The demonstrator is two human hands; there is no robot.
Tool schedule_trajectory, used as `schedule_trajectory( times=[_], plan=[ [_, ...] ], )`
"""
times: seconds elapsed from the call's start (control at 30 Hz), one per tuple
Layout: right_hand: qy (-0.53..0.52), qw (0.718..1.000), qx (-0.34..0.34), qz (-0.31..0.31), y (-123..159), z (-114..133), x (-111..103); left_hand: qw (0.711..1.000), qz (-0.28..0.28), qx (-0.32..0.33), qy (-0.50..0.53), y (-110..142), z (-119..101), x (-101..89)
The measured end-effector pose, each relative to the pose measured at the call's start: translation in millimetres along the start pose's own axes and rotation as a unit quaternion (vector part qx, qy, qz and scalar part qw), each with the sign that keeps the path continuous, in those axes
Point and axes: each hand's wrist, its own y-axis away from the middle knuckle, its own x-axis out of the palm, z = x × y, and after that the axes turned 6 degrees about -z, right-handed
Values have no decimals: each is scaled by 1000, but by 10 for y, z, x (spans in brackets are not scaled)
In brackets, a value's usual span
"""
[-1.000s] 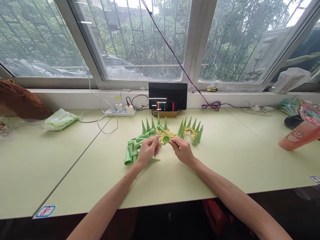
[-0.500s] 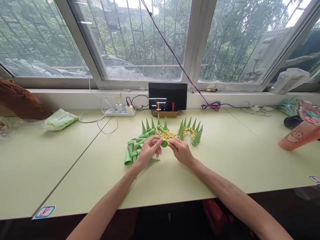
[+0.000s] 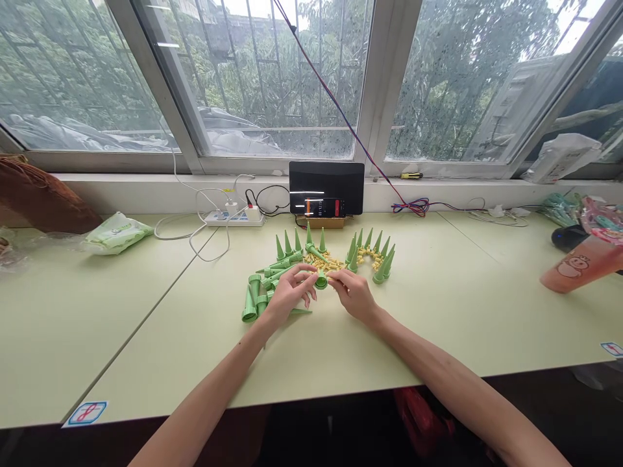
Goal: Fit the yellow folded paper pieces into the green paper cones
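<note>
My left hand (image 3: 291,290) pinches a green plastic watering spike (image 3: 320,281) between thumb and fingers, its round open end tipped toward me. My right hand (image 3: 354,292) is closed at the spike's right side, with what looks like a small yellow peg at its fingertips, mostly hidden. Beyond the hands lies a pile of yellow pegs (image 3: 331,264). Several loose green spikes (image 3: 250,305) lie left of and partly behind my left hand. More spikes stand point-up, a few at the back left (image 3: 288,242) and a curved row (image 3: 388,264) around other yellow pegs on the right.
A phone (image 3: 325,207) showing a timer leans on a black screen (image 3: 327,175) at the back. A power strip (image 3: 235,217) with white cables lies left of it. A wipes packet (image 3: 118,232) is farther left; a pink drink cup (image 3: 579,264) leans at the right.
The spike in my left hand has come slightly down and its open end has turned to face down toward me. My right fingers have shifted a little left, close against it.
</note>
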Motion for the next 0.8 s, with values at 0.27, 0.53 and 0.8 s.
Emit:
schedule_trajectory(
  times=[0.27,0.53,0.8],
  plan=[
    [-7,1000,24,-2,-1,-21,2,1000,26,9,10,-15,49,-26],
    [-36,998,52,-1,-13,-15,-8,999,31,16,25,-22,77,-23],
    [-39,997,65,8,-12,-23,-15,998,54,-1,20,-35,95,-45]
  ],
)
